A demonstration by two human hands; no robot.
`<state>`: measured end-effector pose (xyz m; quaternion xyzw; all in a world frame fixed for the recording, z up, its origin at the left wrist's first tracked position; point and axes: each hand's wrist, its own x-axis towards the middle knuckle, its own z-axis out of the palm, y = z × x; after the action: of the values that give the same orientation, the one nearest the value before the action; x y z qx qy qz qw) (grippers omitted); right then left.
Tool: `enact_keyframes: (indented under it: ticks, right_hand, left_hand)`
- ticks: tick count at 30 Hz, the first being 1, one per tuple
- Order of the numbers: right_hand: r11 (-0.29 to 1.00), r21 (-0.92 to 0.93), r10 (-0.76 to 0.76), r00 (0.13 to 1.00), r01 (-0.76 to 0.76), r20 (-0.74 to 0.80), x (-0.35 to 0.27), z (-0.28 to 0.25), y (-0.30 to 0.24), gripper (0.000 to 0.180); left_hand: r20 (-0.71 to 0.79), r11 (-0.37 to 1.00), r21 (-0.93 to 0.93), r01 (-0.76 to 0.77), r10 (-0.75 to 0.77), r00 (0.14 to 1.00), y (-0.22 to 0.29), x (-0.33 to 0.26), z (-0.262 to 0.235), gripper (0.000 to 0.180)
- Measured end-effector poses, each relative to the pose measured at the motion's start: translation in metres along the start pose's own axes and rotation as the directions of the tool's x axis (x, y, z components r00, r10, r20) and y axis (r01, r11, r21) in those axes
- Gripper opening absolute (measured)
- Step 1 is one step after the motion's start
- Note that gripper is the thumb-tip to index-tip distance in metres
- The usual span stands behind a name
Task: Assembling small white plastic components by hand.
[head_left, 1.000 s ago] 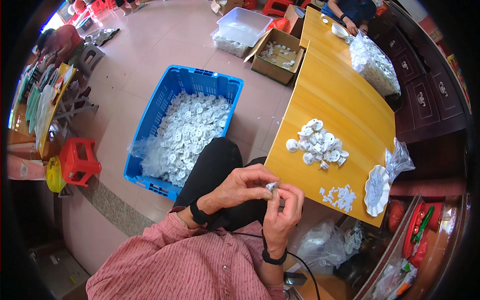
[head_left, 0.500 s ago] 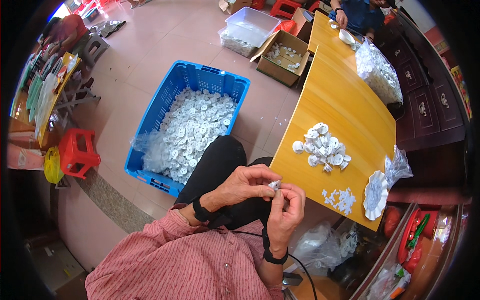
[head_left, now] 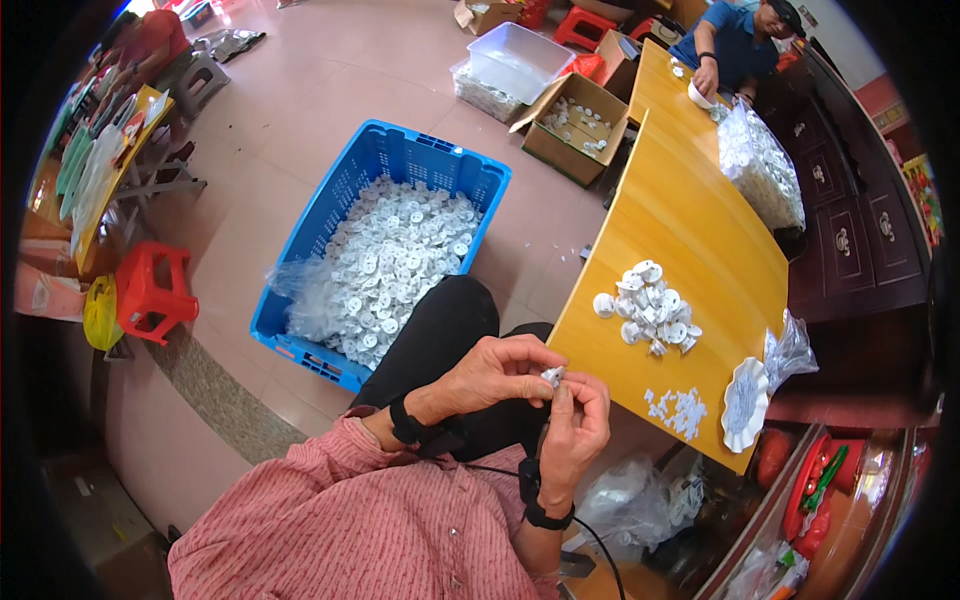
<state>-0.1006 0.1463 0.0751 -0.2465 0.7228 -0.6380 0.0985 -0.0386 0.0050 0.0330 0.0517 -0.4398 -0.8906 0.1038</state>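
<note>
Between the fingertips of both hands is a small white plastic part (head_left: pixel 552 376), mostly covered by the fingers. My left hand (head_left: pixel 492 378) pinches it from the left, thumb below and index finger above. My right hand (head_left: pixel 578 420) closes on it from the right with thumb and fingers. On the wooden table (head_left: pixel 690 220) to the right lies a heap of round white plastic pieces (head_left: pixel 655 308). Nearer me is a scatter of tiny white bits (head_left: pixel 680 412), beside a white scalloped dish (head_left: pixel 744 405) holding more of them.
A blue crate (head_left: pixel 375 150) full of white pieces stands on the floor to my left, past my knee. A cardboard box (head_left: pixel 577 125) and clear bin (head_left: pixel 520 60) sit beyond. Across the table, a co-worker (head_left: pixel 730 50) handles a white bowl beside a bulging clear bag (head_left: pixel 762 170).
The view has shifted slightly, bringing more of the co-worker into sight. My fingers have moved only a little around the small white part.
</note>
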Motion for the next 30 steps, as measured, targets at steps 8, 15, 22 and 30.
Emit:
enact_keyframes:
  ticks: [8, 15, 22, 30]
  right_hand:
    - [0.966, -0.252, -0.073, 0.995, 0.054, -0.066, 0.0, -0.006, 0.013, 0.006]
    - [0.922, -0.376, -0.146, 0.982, 0.092, -0.118, 0.004, -0.018, 0.022, 0.006]
    - [0.799, -0.571, -0.278, 0.958, 0.19, -0.07, 0.015, -0.028, 0.032, 0.006]
    - [0.86, -0.508, -0.15, 0.975, 0.046, -0.166, 0.031, -0.036, 0.046, 0.004]
  left_hand:
    - [-0.179, 0.998, 0.064, 0.007, 0.004, 0.984, 0.016, 0.001, -0.011, 0.031]
    - [-0.664, 0.942, 0.039, -0.334, 0.274, 0.696, 0.032, 0.025, -0.079, 0.081]
    - [-0.622, 0.995, 0.093, 0.018, 0.044, 0.782, -0.008, 0.013, -0.085, 0.056]
    - [-0.539, 0.796, 0.572, 0.2, 0.18, 0.823, -0.015, 0.023, -0.063, 0.039]
